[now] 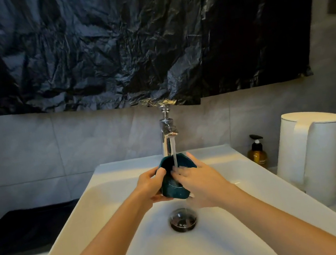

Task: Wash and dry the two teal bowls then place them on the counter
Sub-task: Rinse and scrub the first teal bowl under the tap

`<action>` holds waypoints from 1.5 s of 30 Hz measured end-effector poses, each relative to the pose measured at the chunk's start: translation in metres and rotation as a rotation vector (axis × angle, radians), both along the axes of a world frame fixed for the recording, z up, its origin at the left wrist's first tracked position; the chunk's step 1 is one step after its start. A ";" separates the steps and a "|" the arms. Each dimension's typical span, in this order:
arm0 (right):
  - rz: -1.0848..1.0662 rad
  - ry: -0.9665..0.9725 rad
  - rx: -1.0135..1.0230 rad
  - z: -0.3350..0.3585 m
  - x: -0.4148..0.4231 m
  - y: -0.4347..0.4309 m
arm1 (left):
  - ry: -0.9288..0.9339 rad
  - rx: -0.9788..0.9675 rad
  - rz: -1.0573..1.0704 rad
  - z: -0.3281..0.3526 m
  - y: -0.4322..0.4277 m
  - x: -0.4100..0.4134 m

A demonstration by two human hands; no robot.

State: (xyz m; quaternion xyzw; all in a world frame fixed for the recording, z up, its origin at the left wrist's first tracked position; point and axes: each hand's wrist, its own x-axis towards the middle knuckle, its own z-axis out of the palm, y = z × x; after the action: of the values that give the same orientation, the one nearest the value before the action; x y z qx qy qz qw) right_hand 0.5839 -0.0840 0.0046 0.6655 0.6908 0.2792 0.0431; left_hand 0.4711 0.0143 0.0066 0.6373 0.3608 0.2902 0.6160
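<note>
Both grips (pixel 149 186) (pixel 198 181) snug round teal bowl (pixel 173 190)

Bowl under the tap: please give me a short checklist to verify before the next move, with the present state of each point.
1. Water from the tap falls onto the bowl: ok.
2. Left hand grips the bowl's side: ok.
3. Right hand has a firm hold: cannot tell, as its fingers are blurred against the bowl.
4. Bowl is over the sink, so drips fall inside: ok.
5. Bowl is rinsed clean: cannot tell.
6. Second bowl is in view: not ok, as none is seen.
</note>
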 end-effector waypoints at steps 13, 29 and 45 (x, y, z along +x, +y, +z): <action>0.017 0.169 0.011 -0.011 -0.006 0.009 | 0.091 0.033 -0.051 -0.004 0.014 -0.004; -0.106 0.584 0.115 -0.021 -0.033 0.004 | -0.025 0.216 0.029 -0.002 0.017 -0.001; 0.010 0.019 0.105 -0.023 0.002 0.005 | 0.020 0.220 0.022 -0.008 0.027 0.001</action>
State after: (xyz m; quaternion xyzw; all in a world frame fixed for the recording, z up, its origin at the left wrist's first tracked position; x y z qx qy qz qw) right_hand 0.5859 -0.0791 -0.0184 0.6661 0.6790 0.3087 0.0002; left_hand 0.4723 0.0409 -0.0010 0.7000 0.3400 0.3284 0.5353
